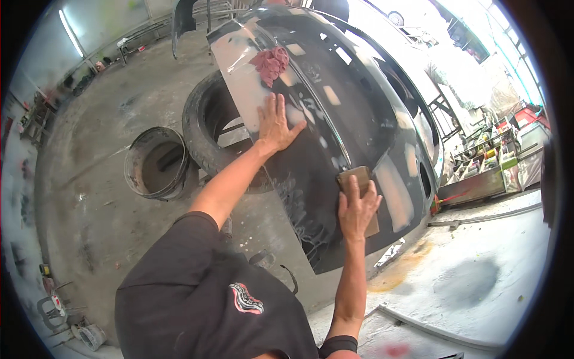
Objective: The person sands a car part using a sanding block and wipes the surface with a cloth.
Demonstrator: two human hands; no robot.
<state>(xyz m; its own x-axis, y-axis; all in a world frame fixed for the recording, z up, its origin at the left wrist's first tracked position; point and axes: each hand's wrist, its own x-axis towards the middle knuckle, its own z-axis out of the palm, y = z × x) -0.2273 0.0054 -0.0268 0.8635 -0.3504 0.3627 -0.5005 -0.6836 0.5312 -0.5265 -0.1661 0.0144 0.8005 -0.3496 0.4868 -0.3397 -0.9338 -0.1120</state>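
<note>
A dark car body panel (302,173) with pale filler patches stretches out in front of me. My left hand (277,127) lies flat on its left part, fingers spread, holding nothing. Farther up the panel, just beyond that hand, is a crumpled pink cloth (271,64). My right hand (357,210) presses a brown sanding block (356,178) onto the panel near its close end. The block's upper end shows past my fingers; its middle is hidden under my hand. A large pale patch (394,194) lies to the right of it.
Left of the panel, a tire (194,128) stands by a bucket (133,170) on the concrete floor. At the right, a tray of tools and containers (478,179) sits beside a whitish floor area (460,257). A bench (140,39) runs along the far left wall.
</note>
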